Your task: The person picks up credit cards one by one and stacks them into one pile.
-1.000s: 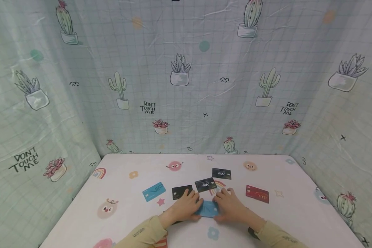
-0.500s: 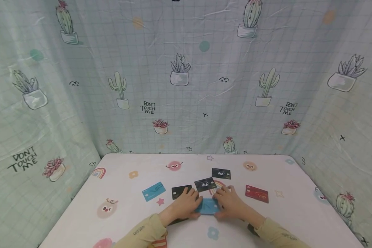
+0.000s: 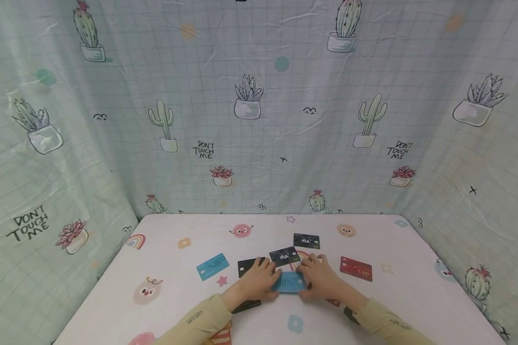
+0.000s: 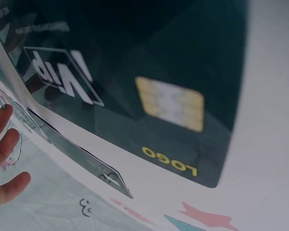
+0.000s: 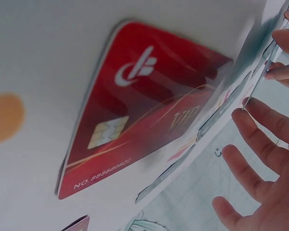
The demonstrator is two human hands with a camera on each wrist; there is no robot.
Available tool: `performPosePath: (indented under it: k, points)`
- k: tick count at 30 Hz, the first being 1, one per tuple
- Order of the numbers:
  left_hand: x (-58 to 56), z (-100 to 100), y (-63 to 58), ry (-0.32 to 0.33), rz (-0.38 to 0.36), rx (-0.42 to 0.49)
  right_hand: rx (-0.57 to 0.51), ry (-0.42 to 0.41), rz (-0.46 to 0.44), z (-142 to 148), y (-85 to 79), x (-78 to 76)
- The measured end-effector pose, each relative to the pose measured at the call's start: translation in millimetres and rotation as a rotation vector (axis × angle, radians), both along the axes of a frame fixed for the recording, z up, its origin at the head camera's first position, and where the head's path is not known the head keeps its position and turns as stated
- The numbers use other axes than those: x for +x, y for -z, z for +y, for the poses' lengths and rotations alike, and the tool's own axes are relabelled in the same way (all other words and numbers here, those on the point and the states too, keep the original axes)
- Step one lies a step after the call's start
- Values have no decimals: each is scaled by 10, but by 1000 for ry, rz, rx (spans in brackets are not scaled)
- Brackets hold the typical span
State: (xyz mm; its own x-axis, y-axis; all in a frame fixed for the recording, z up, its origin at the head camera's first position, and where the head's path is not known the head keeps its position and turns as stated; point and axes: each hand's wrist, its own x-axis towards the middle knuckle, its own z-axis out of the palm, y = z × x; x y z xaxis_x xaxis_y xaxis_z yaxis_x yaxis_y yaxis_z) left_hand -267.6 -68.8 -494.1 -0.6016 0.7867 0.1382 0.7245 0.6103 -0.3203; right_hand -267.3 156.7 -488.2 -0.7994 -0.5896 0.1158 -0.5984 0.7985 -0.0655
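Blue card, pinched at both ends, sits farther from the person than a second ago

The left hand (image 3: pixel 259 280) pinches the left end of the blue card (image 3: pixel 290 282), thumb on the near side and a finger on the far side. The right hand (image 3: pixel 321 278) pinches the right end, its other fingers spread. Whether the card lies flat or is slightly raised, I cannot tell. It is near the middle of the surface (image 3: pixel 280 333), between the hands, and the gap to the middle black card (image 3: pixel 284 257) beyond it is narrower than before.

The left hand's fingertips overlap the left black card (image 3: pixel 247 265). Under that hand, on the near side, a dark card (image 3: pixel 248 305) shows more than it did. By the right hand, the near red card (image 3: pixel 335 302) now shows a corner; a second ago it was almost wholly covered. Another dark piece (image 3: pixel 349 314) peeks from beside the right sleeve (image 3: pixel 380 318), and an orange striped item (image 3: pixel 222 336) from beside the left sleeve (image 3: pixel 205 316).

Farther out, the second blue card (image 3: pixel 212 266) at left, the far black card (image 3: pixel 306 241) and the right red card (image 3: pixel 356 269) keep their places. A cactus-print cloth (image 3: pixel 259 143) hangs behind.
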Motion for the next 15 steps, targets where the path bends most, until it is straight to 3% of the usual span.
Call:
performPosePath:
  k: [15]
  points:
    - [-24, 2, -57, -35, -29, -32, -31, -3, 35, 32, 36, -70]
